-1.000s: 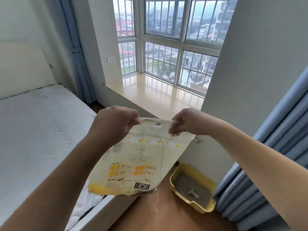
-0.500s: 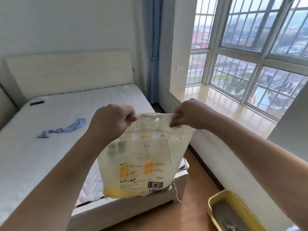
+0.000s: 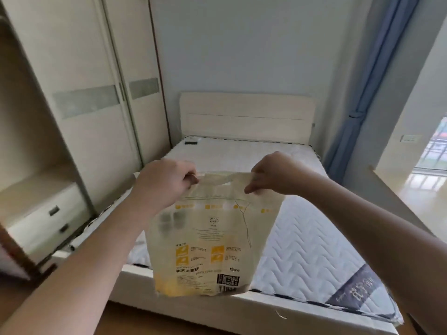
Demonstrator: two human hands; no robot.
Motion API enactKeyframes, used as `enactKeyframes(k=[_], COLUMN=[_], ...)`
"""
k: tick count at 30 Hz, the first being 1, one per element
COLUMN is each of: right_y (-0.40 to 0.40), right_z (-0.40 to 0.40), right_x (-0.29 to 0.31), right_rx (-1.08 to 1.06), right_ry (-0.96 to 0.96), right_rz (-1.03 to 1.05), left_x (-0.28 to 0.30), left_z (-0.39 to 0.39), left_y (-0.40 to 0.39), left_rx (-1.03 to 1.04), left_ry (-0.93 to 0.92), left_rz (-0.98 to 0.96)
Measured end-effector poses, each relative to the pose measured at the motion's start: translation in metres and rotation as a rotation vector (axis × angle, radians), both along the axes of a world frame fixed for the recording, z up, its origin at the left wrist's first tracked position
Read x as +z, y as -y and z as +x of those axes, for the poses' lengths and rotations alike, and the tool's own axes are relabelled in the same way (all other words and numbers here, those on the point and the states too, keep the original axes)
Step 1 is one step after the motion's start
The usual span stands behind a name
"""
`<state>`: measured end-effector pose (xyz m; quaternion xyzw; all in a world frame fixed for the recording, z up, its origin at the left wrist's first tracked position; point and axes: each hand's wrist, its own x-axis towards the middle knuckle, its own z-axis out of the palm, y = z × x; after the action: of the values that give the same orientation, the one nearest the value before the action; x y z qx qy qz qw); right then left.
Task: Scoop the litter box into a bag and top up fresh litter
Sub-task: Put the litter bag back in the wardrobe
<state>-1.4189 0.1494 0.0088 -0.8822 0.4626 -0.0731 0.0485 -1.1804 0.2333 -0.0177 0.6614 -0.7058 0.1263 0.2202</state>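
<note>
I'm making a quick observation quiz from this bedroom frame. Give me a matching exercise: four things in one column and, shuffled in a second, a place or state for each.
Things:
1. litter bag
2. curtain
3. wardrobe
4. mattress

Places or states:
A. hangs at the right, blue, tied back
B. held up by its top edge, left hand and right hand gripping it
C. lies bare on the bed frame
D. stands at the left, pale sliding doors

Pairs: 1-B, 2-A, 3-D, 4-C
</note>
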Motion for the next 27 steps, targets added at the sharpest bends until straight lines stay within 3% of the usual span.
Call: enactKeyframes(k=[13, 27], right_y=[-0.009, 0.038], right_z=[0.293, 0.501], right_x=[-0.020, -0.040], right_rx=[0.411, 0.862], right_ry=[0.051, -0.042], right_rz=[-0.008, -0.104], left_x=[0.001, -0.011], left_z=[0.240, 0.363], left_y=[-0.086, -0.104], left_rx=[0.431, 0.829], left_ry=[0.066, -0.089], left_rz=[0.032, 0.213])
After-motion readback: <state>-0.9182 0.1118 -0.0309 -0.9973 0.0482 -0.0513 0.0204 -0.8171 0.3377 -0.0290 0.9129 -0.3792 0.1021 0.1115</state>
